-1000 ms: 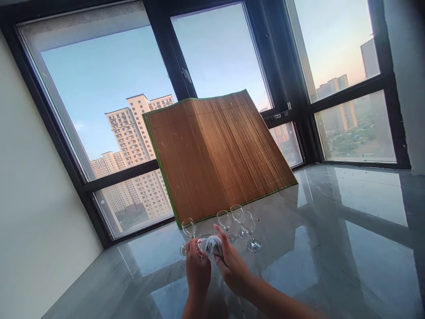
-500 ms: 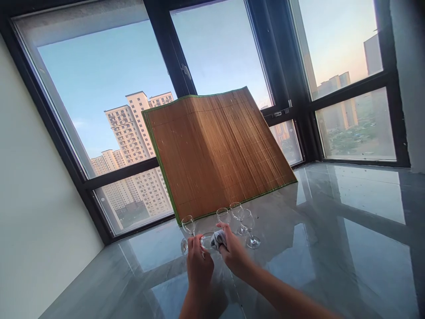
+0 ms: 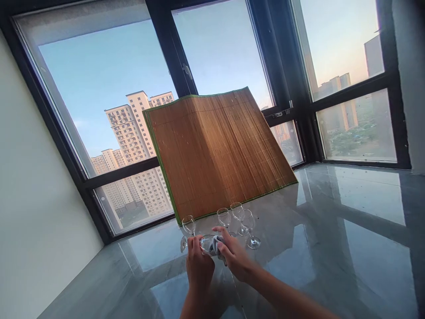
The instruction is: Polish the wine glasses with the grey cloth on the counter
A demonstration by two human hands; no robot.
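Observation:
My left hand (image 3: 198, 267) is closed around a clear wine glass (image 3: 206, 243) held on its side, its foot pointing left. My right hand (image 3: 235, 255) pinches a small grey cloth (image 3: 218, 243) pushed into the mouth of that glass. Just beyond my hands stand several more stemmed glasses on the glossy floor: one at the left (image 3: 188, 225), one in the middle (image 3: 224, 217) and a pair at the right (image 3: 248, 223).
A brown bamboo mat with green edging (image 3: 215, 150) leans against the dark-framed windows (image 3: 172, 62) behind the glasses. A white wall (image 3: 36, 212) runs along the left. The shiny grey marble floor (image 3: 332, 239) spreads to the right.
The view shifted slightly. My right hand turned the cloth at the mouth of the held glass, and my left hand kept its grip.

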